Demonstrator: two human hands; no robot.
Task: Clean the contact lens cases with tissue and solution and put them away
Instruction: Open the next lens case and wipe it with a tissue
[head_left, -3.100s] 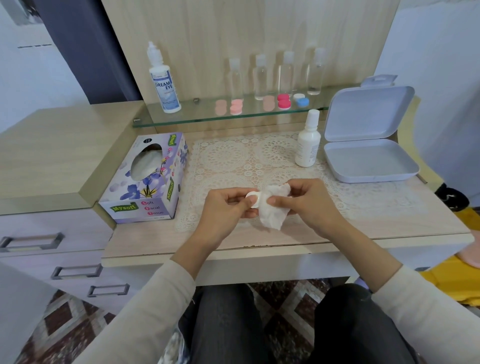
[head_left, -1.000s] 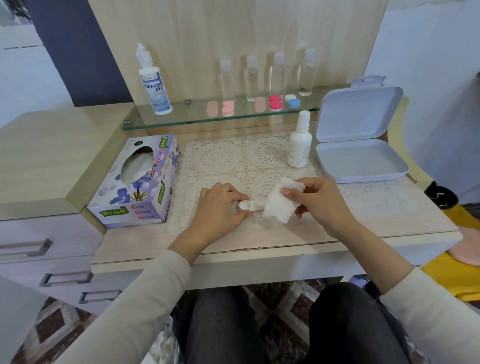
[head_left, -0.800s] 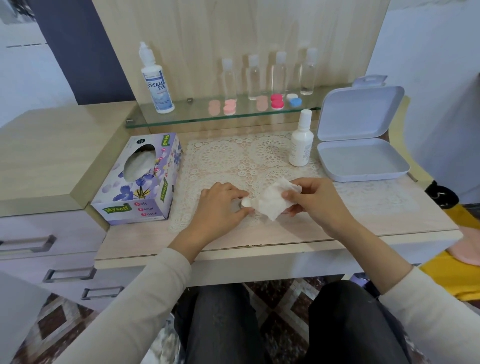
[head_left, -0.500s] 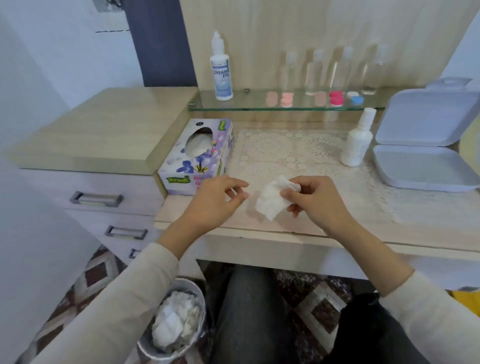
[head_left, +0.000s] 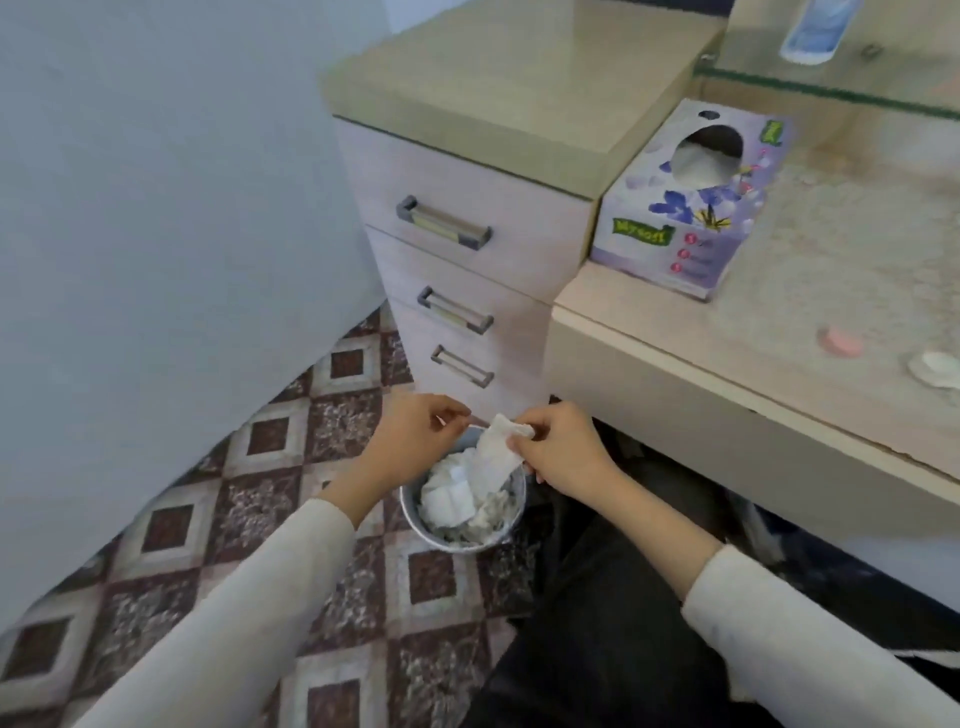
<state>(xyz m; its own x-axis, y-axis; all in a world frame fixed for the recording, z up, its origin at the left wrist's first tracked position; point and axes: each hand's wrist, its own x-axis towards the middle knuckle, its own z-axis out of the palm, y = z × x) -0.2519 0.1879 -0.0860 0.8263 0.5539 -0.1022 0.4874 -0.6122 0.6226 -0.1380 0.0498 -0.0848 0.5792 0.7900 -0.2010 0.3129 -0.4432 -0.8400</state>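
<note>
My right hand (head_left: 558, 451) pinches a used white tissue (head_left: 494, 457) that hangs down over a small metal bin (head_left: 415, 512) on the floor, full of crumpled tissues. My left hand (head_left: 415, 431) hovers just left of the tissue with loosely curled fingers, holding nothing. On the table's lace mat lie a pink lens case cap (head_left: 840, 343) and a white lens case part (head_left: 935, 366) at the right edge of view.
A purple tissue box (head_left: 680, 244) stands at the table's left corner. A drawer unit (head_left: 457, 249) with three handles stands behind the bin. A solution bottle (head_left: 813, 26) stands on the glass shelf (head_left: 831, 88). Patterned tiles cover the floor, and my dark-trousered legs are at the lower right.
I turned down and left from the table. Both hands dropped below the table edge, the right carrying the tissue over the bin. The white lens case was left on the mat.
</note>
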